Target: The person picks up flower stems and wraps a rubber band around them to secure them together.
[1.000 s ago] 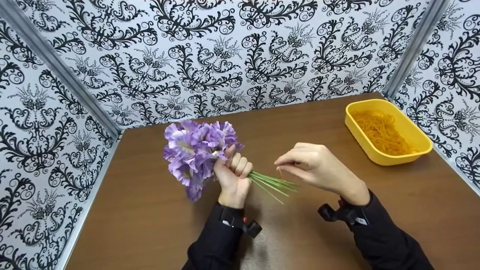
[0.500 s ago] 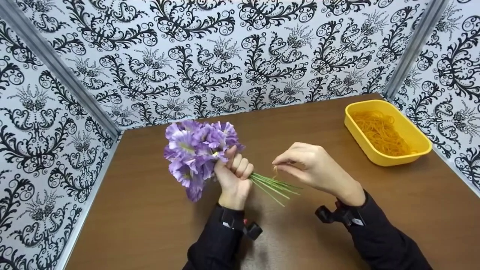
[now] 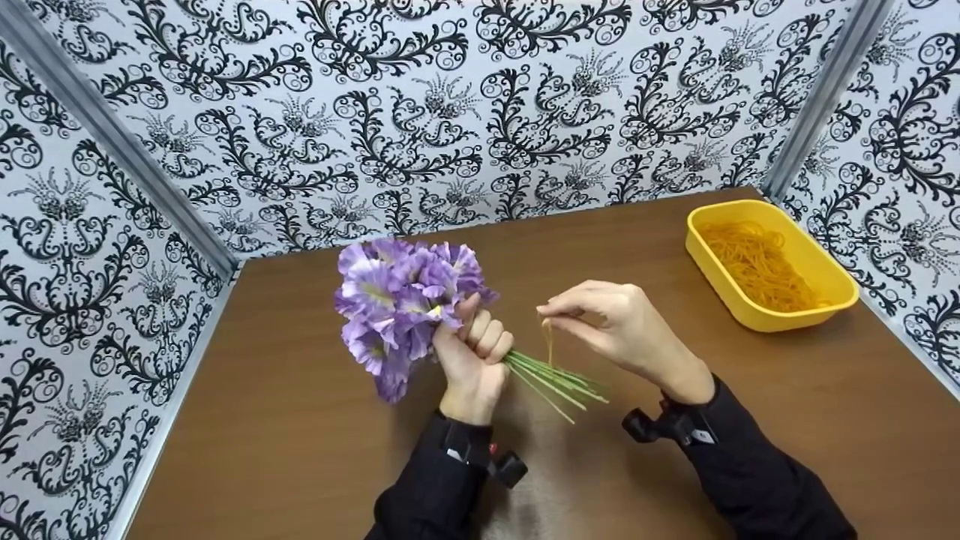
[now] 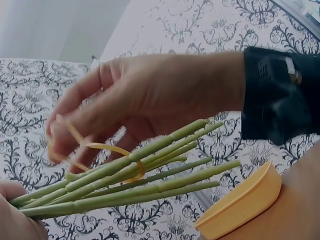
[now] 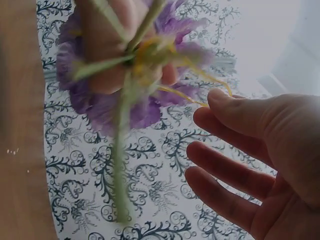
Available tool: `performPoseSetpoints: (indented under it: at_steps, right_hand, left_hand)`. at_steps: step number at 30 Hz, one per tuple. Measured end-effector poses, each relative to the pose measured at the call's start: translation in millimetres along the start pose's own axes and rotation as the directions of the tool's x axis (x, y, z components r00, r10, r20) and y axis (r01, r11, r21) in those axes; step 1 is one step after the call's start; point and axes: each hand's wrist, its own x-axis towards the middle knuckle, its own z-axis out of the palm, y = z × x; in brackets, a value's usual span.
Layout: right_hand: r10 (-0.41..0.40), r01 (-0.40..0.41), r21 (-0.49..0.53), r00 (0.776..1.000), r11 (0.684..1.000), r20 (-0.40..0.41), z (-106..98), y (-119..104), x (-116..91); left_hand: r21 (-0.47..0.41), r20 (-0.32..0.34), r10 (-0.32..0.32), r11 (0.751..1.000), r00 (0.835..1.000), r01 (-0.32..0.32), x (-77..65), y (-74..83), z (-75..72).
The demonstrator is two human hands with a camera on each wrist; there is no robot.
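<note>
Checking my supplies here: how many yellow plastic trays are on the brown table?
1. The yellow plastic tray, filled with rubber bands, sits at the brown table's far right corner by the wall; none other visible.

left hand (image 3: 471,358) fisted, right hand (image 3: 622,330) raised, fingertips pinched

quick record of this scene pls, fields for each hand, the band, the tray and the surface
left hand: left hand grips the stems of a purple flower bunch
right hand: right hand pinches a rubber band
band: stretched, looped round some stems
tray: yellow tray holding rubber bands, at the table's far right
surface: brown table, patterned walls
</note>
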Motion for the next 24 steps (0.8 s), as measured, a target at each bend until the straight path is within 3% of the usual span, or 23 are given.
performPoseSetpoints:
  at_steps: [5, 9, 19, 24]
  right_hand:
    - [0.027, -0.026, -0.033, 0.999, 0.999, 0.024, 5.3, 11.7, -2.4]
    - [-0.009, 0.013, -0.054, 0.998, 0.998, 0.069, 10.4, 19.3, -3.7]
    - [-0.152, 0.162, -0.044, 0.972, 0.986, 0.179, 23.0, 28.5, -5.5]
    - [-0.158, 0.165, -0.008, 0.96, 0.986, 0.229, 31.1, 28.7, -6.9]
  left_hand:
    - [-0.013, 0.039, -0.051, 0.999, 0.998, 0.052, -7.7, -1.0, 8.9]
    - [-0.025, 0.087, -0.067, 0.997, 0.994, 0.07, -12.1, -1.5, 13.9]
    - [-0.062, 0.133, -0.056, 0.996, 0.99, 0.065, -11.9, 3.4, 14.7]
    - [-0.097, 0.17, -0.034, 0.994, 0.985, 0.052, -11.6, 7.1, 14.6]
